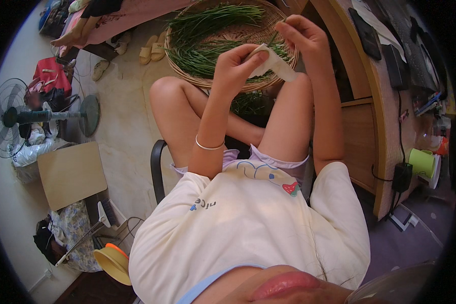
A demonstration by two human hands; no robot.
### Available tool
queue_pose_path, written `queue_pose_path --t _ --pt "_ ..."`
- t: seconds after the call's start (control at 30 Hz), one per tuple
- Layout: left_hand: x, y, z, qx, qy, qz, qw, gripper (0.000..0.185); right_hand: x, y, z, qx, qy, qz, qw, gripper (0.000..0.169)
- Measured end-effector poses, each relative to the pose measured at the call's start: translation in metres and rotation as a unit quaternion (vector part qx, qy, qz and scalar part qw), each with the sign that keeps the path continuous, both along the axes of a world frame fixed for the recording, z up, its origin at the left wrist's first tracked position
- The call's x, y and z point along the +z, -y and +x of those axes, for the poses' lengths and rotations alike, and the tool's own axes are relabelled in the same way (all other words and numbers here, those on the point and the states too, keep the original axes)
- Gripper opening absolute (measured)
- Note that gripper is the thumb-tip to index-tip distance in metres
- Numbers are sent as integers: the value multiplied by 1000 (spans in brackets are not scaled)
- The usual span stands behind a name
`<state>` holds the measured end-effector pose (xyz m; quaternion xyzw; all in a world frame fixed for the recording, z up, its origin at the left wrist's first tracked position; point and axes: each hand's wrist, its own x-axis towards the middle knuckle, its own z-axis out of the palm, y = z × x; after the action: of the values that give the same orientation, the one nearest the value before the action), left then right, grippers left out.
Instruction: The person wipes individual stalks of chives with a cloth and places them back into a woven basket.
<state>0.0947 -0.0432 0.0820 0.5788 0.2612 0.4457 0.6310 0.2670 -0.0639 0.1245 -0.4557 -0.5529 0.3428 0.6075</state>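
My left hand (236, 67), with a thin bangle on its wrist, pinches a piece of white tissue (278, 67) that hangs down to the right. Between my hands runs a thin green stalk (273, 38), its lower end at the tissue. My right hand (304, 37) grips the stalk's upper end between thumb and fingers. Beyond my knees, a round wicker basket (233, 35) holds one bundle of long green stalks (216, 19) at the back and another pile of greens (197, 59) nearer me. My hands and the tissue cover part of its right side.
More cut greens (250, 103) lie below the basket, between my legs. A wooden desk (383, 125) with a phone (364, 34) and a green cup (421, 162) flanks my right. Leftward are a standing fan (45, 116), yellow slippers (152, 50) and another person's bare legs (79, 32).
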Motion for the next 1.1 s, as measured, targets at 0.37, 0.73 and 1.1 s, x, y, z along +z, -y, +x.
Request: queue_pose_path --t 0.37,0.73,1.1 --pt "-23 12 -28 -59 -89 -20 994 19 12 10 67 -65 -162 110 978 10" --pt "-83 -3 -93 -18 -179 -69 981 21 24 31 111 -152 -205 169 952 13" --pt "-13 -5 -90 121 -205 -56 970 30 21 39 119 -136 -180 114 967 14"
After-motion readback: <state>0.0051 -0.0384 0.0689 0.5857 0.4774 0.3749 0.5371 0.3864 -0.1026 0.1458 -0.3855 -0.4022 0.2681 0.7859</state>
